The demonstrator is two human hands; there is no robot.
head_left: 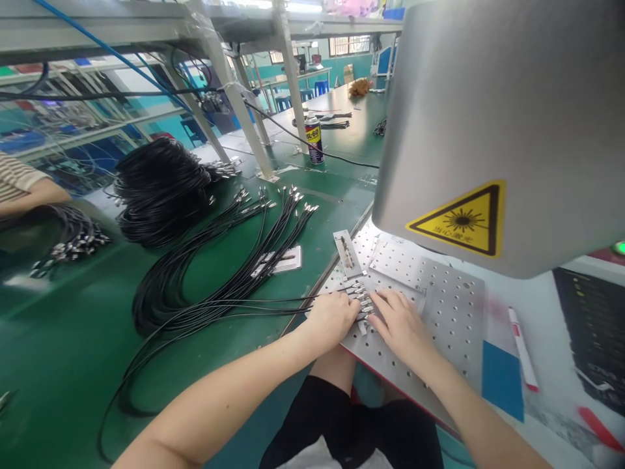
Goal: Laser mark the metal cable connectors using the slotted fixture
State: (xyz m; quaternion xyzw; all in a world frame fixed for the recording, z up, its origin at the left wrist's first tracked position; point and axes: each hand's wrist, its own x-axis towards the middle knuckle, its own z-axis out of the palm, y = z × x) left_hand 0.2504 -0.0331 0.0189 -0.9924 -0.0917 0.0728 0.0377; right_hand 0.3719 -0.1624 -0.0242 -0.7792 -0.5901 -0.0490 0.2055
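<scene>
My left hand (334, 317) is closed around black cables (273, 306) at the near-left edge of a perforated metal plate (452, 326). Small silver connectors (361, 293) at the cable ends lie in a row between my hands. From the other side, my right hand (400, 322) reaches in, fingers stretched out and fingertips at the connectors. It grips nothing that I can see. A small flat metal fixture (345, 251) rests on the plate just beyond the connectors. Part of the cables is hidden under my left hand.
Above the plate hangs a large grey machine housing (454, 130) with a laser warning label. A coiled black cable stack (159, 189), a spray can (314, 140) and another metal fixture (288, 259) stand on the green table. A marker (522, 352) lies right. Another person's arm (34, 192) is at left.
</scene>
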